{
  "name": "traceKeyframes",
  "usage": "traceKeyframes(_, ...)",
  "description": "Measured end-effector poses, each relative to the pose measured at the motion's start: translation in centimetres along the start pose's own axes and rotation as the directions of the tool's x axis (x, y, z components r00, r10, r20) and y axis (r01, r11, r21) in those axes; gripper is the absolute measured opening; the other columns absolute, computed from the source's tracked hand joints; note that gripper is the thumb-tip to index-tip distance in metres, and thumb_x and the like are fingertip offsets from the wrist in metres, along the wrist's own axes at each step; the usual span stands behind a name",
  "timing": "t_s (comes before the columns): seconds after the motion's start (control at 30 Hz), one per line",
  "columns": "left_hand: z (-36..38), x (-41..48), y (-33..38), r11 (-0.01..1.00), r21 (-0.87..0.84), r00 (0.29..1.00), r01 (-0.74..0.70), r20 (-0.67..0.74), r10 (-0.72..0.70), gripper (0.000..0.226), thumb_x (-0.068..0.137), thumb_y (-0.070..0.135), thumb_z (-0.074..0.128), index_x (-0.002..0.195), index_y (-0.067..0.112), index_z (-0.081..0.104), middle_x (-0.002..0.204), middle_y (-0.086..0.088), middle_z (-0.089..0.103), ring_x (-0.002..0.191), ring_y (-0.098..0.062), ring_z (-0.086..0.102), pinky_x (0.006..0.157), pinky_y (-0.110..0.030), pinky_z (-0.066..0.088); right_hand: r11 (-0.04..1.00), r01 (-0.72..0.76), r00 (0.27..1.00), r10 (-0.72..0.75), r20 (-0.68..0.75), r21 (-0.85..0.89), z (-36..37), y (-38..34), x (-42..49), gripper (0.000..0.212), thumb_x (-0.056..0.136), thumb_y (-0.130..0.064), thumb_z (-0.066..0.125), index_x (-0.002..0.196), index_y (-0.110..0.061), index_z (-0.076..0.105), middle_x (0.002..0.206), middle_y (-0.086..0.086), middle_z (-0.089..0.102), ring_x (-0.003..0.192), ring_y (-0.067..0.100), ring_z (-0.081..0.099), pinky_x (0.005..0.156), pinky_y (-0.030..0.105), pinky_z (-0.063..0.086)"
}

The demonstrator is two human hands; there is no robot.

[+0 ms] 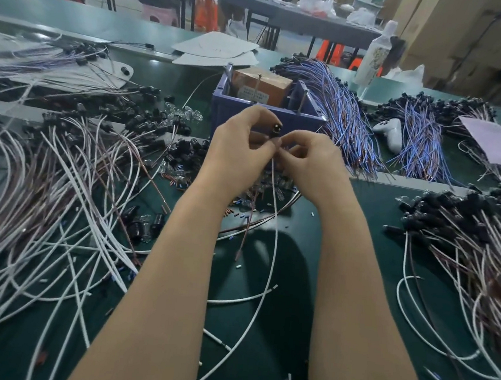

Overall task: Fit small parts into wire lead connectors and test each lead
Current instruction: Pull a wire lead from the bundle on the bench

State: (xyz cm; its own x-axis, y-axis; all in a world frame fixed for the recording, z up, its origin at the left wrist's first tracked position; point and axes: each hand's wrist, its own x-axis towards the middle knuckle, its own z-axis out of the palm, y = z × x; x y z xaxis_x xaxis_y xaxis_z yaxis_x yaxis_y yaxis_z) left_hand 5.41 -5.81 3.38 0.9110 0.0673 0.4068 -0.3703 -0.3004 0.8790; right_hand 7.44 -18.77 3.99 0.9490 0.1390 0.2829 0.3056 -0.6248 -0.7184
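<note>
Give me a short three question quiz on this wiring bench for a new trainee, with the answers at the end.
1. True or false: the left hand holds the small black round connector of a thin white wire lead.
2. What sits inside the blue plastic bin? A brown cardboard box; B white bottle; C pink paper.
3. Fill in: the bundle of blue and purple wires lies to the bin's ___.
Key: 1 true; 2 A; 3 right.

Two hands: left hand (pixel 236 149) and right hand (pixel 315 162). Between them one black connector (pixel 275 129) on one white lead (pixel 276 222). One blue crate (pixel 229 109), one brown box (pixel 261 83) inside it, one white bottle (pixel 374 56), one white controller (pixel 392 131). Loose leads (pixel 337 112) (far too many to count) in heaps.
</note>
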Motion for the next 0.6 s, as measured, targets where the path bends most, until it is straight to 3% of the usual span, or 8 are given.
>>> traceKeyframes(0.1, 0.0, 0.1, 0.2, 1.000, -0.027, 1.000, -0.008, -0.007, 0.008, 0.018, 0.085, 0.001, 0.061, 0.098, 0.014, 0.061, 0.096, -0.001, 0.068, 0.090, -0.014, 0.068, 0.088, -0.035, 0.054, 0.998, 0.051, 0.997, -0.053, -0.048, -0.045, 0.2, -0.2, 0.0, 0.008, 0.090, -0.023, 0.060, 0.088, -0.021, 0.068, 0.063, -0.002, 0.059, 0.050, 0.007, 0.046, 0.048, 0.016, 0.033)
traceKeyframes(0.23, 0.1, 0.0, 0.5, 0.999, -0.026, 0.999, -0.033, -0.022, 0.032, 0.019, 0.083, -0.001, 0.061, 0.093, 0.015, 0.060, 0.088, 0.003, 0.067, 0.086, -0.012, 0.068, 0.087, -0.035, 0.055, 0.992, 0.109, 0.983, -0.116, -0.144, -0.059, 0.8, -0.2, -0.1, 0.011, 0.092, -0.018, 0.058, 0.091, -0.014, 0.068, 0.055, -0.013, 0.048, 0.048, 0.002, 0.041, 0.047, 0.010, 0.031)
traceKeyframes(0.37, 0.0, 0.1, 0.6, 0.999, -0.025, 0.999, -0.033, -0.021, 0.033, 0.017, 0.082, -0.001, 0.062, 0.092, 0.013, 0.060, 0.088, 0.001, 0.068, 0.085, -0.012, 0.069, 0.086, -0.037, 0.055, 0.989, 0.141, 0.970, -0.145, -0.196, -0.035, 1.6, 0.1, -0.2, 0.013, 0.092, -0.010, 0.054, 0.095, -0.008, 0.067, 0.056, -0.014, 0.044, 0.054, 0.012, 0.039, 0.055, 0.025, 0.032)
traceKeyframes(0.5, 0.2, 0.2, 0.6, 0.999, -0.012, 0.999, -0.037, -0.033, 0.036, 0.016, 0.081, 0.001, 0.062, 0.091, 0.014, 0.060, 0.086, 0.003, 0.067, 0.084, -0.011, 0.069, 0.085, -0.037, 0.055, 0.983, 0.182, 0.953, -0.184, -0.242, -0.029, 2.2, 0.2, -0.2, 0.014, 0.091, -0.006, 0.053, 0.093, -0.007, 0.067, 0.060, -0.010, 0.046, 0.054, 0.008, 0.039, 0.057, 0.026, 0.029)
traceKeyframes(0.6, 0.4, 0.1, 0.3, 1.000, 0.003, 0.999, -0.021, -0.047, 0.022, 0.016, 0.081, 0.001, 0.062, 0.091, 0.013, 0.061, 0.086, 0.003, 0.068, 0.084, -0.011, 0.068, 0.084, -0.035, 0.056, 0.979, 0.197, 0.944, -0.202, -0.261, -0.045, 2.7, 0.6, -0.1, 0.014, 0.089, -0.003, 0.052, 0.089, -0.006, 0.066, 0.063, -0.008, 0.047, 0.057, 0.015, 0.037, 0.058, 0.026, 0.027)
